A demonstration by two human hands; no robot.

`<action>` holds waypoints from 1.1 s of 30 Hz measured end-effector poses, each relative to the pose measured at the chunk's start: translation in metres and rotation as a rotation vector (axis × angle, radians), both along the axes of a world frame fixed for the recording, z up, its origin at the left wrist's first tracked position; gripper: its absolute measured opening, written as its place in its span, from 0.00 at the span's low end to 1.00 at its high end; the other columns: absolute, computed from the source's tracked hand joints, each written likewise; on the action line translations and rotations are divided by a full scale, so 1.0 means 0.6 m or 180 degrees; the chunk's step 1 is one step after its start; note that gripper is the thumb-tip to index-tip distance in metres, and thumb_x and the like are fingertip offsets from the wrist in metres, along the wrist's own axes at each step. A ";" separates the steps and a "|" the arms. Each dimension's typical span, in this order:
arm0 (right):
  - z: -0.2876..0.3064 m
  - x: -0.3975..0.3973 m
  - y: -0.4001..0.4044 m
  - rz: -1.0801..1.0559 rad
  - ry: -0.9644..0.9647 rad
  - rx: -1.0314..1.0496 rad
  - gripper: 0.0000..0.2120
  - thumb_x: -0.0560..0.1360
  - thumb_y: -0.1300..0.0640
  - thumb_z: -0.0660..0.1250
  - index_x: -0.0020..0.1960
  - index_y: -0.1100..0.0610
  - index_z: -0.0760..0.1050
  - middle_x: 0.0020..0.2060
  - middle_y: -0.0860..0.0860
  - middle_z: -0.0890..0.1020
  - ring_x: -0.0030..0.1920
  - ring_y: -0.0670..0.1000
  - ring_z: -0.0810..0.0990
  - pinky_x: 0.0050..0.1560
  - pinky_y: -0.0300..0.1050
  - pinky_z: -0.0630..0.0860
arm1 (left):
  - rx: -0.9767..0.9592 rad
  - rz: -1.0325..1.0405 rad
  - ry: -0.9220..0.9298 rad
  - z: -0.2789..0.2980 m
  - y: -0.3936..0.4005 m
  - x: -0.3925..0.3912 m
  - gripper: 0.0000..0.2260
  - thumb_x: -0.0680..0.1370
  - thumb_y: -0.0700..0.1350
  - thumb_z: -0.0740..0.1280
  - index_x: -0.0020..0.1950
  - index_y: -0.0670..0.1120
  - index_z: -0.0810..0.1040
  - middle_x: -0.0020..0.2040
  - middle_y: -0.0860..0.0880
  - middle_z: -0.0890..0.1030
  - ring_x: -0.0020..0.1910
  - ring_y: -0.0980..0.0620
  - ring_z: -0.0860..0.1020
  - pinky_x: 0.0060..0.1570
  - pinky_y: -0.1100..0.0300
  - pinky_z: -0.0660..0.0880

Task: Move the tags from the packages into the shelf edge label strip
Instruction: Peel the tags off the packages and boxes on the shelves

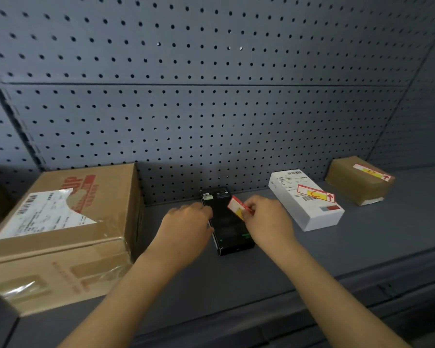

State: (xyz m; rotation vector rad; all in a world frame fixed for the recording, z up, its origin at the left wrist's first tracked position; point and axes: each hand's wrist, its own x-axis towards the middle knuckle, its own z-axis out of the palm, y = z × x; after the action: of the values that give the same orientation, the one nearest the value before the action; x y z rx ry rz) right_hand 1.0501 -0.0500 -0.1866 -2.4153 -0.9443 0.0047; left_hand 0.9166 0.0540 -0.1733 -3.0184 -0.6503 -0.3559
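A black box (227, 232) lies flat in the middle of the grey shelf. My left hand (186, 222) rests on its left edge and steadies it. My right hand (266, 217) pinches a red, white and yellow tag (237, 207) that is lifted off the box top at an angle. A white box (309, 209) to the right carries a similar tag (315, 193) on its top. Further right, a small brown package (357, 183) has a tag (372, 172) on it too. The shelf edge label strip (362, 282) runs along the shelf front.
A large cardboard box (60, 234) with a white shipping label stands at the left, close to my left forearm. A dark grey pegboard wall (211, 109) backs the shelf. Bare shelf surface (236, 280) lies between the boxes and the front edge.
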 end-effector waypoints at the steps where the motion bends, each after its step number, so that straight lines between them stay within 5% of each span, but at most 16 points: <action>1: 0.006 -0.010 -0.006 0.0089 -0.0046 0.0022 0.07 0.77 0.56 0.64 0.52 0.53 0.78 0.47 0.53 0.83 0.44 0.54 0.81 0.38 0.43 0.75 | -0.0021 -0.0016 -0.0038 0.001 -0.004 -0.003 0.12 0.80 0.51 0.60 0.61 0.49 0.72 0.59 0.50 0.76 0.57 0.48 0.76 0.54 0.56 0.72; 14: 0.037 -0.175 -0.036 0.1475 -0.0162 -0.0069 0.05 0.76 0.57 0.65 0.51 0.51 0.78 0.43 0.51 0.83 0.39 0.52 0.79 0.37 0.47 0.77 | -0.0160 0.0999 -0.0136 0.034 -0.101 -0.199 0.12 0.78 0.51 0.61 0.61 0.51 0.72 0.58 0.50 0.77 0.56 0.47 0.78 0.52 0.53 0.76; 25: 0.044 -0.481 0.067 0.3024 0.0098 0.0036 0.04 0.75 0.59 0.65 0.48 0.52 0.78 0.43 0.51 0.83 0.43 0.54 0.80 0.41 0.48 0.77 | -0.0260 0.2515 -0.0035 0.036 -0.103 -0.531 0.13 0.78 0.51 0.62 0.61 0.52 0.73 0.59 0.51 0.77 0.58 0.47 0.76 0.53 0.54 0.74; 33: 0.030 -0.698 0.148 0.3378 0.0231 -0.0007 0.10 0.75 0.62 0.60 0.51 0.54 0.78 0.49 0.55 0.82 0.49 0.57 0.79 0.48 0.51 0.78 | -0.0378 0.2941 0.0108 0.017 -0.051 -0.749 0.13 0.79 0.51 0.61 0.63 0.52 0.72 0.59 0.52 0.77 0.57 0.49 0.77 0.50 0.57 0.73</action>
State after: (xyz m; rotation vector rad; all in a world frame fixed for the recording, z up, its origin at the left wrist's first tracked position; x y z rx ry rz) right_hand 0.6311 0.0386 -0.1688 -1.6270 -2.0387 0.4638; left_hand 0.4672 0.0235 -0.1628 -2.4199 -1.9486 -0.2086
